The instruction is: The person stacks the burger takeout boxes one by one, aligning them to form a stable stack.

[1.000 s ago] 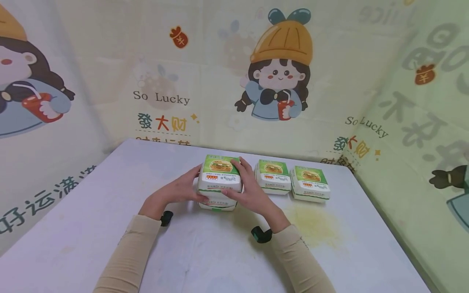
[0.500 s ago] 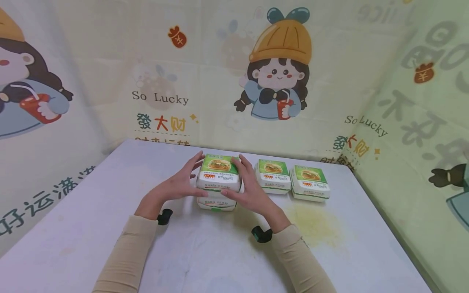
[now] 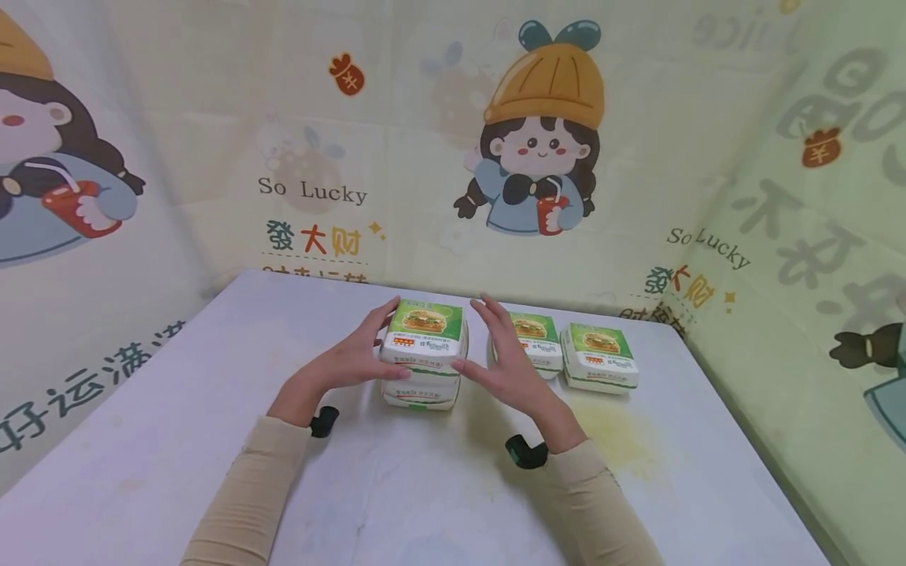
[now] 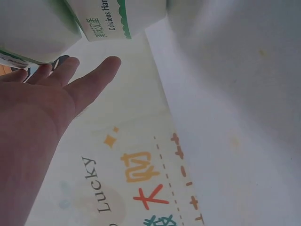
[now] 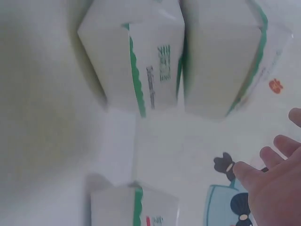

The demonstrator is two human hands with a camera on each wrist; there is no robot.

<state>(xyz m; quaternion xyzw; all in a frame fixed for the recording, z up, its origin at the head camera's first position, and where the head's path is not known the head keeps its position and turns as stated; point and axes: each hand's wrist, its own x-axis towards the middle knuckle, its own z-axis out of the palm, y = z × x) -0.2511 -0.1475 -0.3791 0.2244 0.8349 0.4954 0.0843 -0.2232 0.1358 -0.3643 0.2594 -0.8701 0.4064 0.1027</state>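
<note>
Two white burger boxes with green printed lids are stacked in the middle of the table, the top box [image 3: 425,342] sitting on the lower box [image 3: 420,393]. My left hand [image 3: 368,350] rests with straight fingers against the top box's left side. In the left wrist view the left hand [image 4: 56,94] lies flat under a box edge [image 4: 108,19]. My right hand [image 3: 499,350] hovers open just right of the stack, apart from it. The right wrist view shows the right hand's fingertips [image 5: 270,160] spread, with white boxes [image 5: 141,61] beyond them.
Two more burger boxes stand in a row to the right: the middle box [image 3: 536,342], partly hidden by my right hand, and the right box [image 3: 600,358]. The white table [image 3: 212,409] has a yellow stain [image 3: 616,432]. Cartoon-printed backdrops close in the back and both sides.
My right hand has let go of the top box and drawn away to the right with fingers spread. My left hand's fingers have straightened along the box's left side.
</note>
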